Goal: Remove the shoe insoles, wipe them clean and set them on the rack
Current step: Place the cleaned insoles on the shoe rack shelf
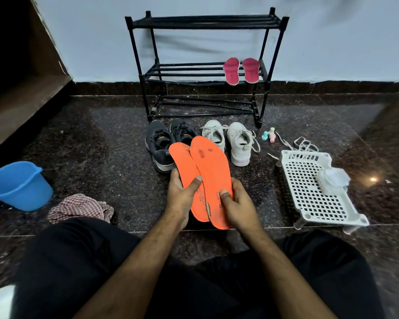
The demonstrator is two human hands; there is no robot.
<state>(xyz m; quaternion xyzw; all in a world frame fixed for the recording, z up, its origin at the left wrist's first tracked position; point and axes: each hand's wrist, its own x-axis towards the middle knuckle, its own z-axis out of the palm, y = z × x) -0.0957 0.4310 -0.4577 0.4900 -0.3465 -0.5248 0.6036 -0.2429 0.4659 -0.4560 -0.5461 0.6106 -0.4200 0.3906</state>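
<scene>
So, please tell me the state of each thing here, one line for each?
Orange insoles: out of shoes, held, dark marks.
Left hand: grips left insole.
Right hand: grips right insole.
Pink insoles: lying on rack's middle shelf.
Rack: upright.
Dark shoes: on floor.
White shoes: on floor, laces loose.
Blue bucket: tilted.
Checked cloth: crumpled.

blue bucket (19, 185), white basket (313, 192), loose laces (302, 143), small bottles (269, 134)

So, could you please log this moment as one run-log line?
left hand: holds orange insole | right hand: holds second orange insole | pink insoles: on rack | cloth: floor
</scene>
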